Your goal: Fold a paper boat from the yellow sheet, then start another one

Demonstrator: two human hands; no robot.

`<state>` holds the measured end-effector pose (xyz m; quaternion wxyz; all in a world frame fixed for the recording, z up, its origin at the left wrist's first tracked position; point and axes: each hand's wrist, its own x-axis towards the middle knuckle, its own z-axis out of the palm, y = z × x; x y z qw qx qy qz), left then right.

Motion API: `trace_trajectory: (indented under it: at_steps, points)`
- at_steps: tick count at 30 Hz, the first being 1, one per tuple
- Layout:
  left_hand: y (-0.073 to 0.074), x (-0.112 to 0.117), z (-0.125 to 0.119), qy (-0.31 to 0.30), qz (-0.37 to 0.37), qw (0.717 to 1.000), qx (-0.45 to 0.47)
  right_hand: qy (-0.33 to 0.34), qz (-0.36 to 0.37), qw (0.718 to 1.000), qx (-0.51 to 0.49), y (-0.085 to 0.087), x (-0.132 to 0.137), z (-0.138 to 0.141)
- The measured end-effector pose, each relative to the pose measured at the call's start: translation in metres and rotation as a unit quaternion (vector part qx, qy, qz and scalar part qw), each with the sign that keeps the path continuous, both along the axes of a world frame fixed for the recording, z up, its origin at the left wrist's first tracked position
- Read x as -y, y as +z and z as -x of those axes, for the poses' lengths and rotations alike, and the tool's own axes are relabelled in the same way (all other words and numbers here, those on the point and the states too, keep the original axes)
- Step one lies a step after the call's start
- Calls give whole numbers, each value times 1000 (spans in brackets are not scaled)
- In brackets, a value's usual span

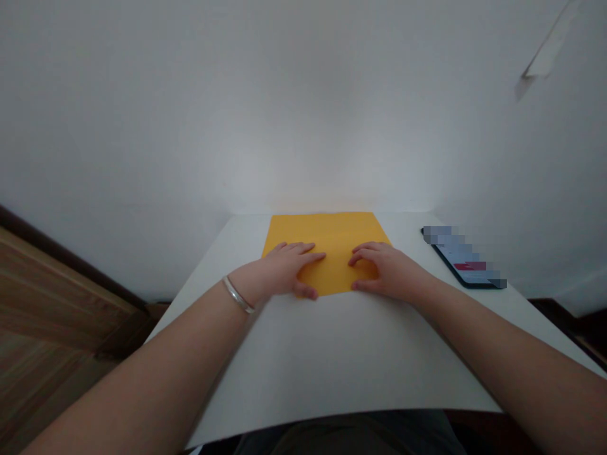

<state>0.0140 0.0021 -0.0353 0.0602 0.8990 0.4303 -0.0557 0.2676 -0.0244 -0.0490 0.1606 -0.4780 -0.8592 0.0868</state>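
A sheet of yellow paper (327, 230) lies flat on the white table, its far edge close to the wall. Across its left part rests my left hand (287, 268), fingers stretched out and the thumb by the near edge. My right hand (383, 268) is on the right part of the sheet, its fingers apart and slightly bent, thumb at the near edge. Neither hand grips anything. The sheet's near corners are covered by my hands. A silver bangle (237, 295) circles my left wrist.
On the right side of the white table (351, 360) lies a phone (467, 262) with its screen lit and partly pixelated. A white wall (303, 114) stands behind the table. Wooden furniture (52, 303) is at the left. Loose white material (550, 54) hangs off the wall at upper right.
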Motion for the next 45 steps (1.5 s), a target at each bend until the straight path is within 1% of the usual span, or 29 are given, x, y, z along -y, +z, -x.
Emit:
trace_trajectory:
  at_steps: [3,6,10,13,15,17,19,21,22,26,30,34,39,42,45]
  points:
    - [1,-4,4,-15,49,999,7,0,-2,1000,1,-3,0,-2]
    - [5,-5,8,-33,86,996,19,2,-2,1000,-1,-4,0,-5]
    - [12,-4,12,-55,120,991,33,5,1,1000,-4,-5,1,-9]
    - [16,-3,10,-59,127,990,24,2,2,1000,-6,-5,1,-10]
    - [18,-1,6,-48,115,992,16,1,2,1000,-8,-4,2,-10]
    - [17,4,-1,-32,78,996,16,12,1,1000,-9,0,3,-9]
    - [16,9,-8,-20,-2,1000,19,35,-2,999,-11,6,4,-6]
    - [13,16,-15,-12,-88,996,29,67,-3,998,-13,12,6,-1]
    - [11,19,-19,-10,-115,993,36,86,-4,996,-15,15,7,2]
    - [1,28,-26,-25,-157,986,57,158,-19,987,-8,21,13,14]
    - [-10,29,-26,-15,-152,986,58,201,-42,978,47,23,20,22]
    - [-16,27,-24,-5,-131,990,47,200,-58,974,83,25,25,26]
    - [-14,28,-25,6,-117,992,39,192,-45,976,88,34,26,23]
    - [-12,29,-26,11,-105,994,38,175,-29,978,107,40,23,13]
    - [-12,29,-25,9,-94,995,44,142,-22,979,146,44,20,-1]
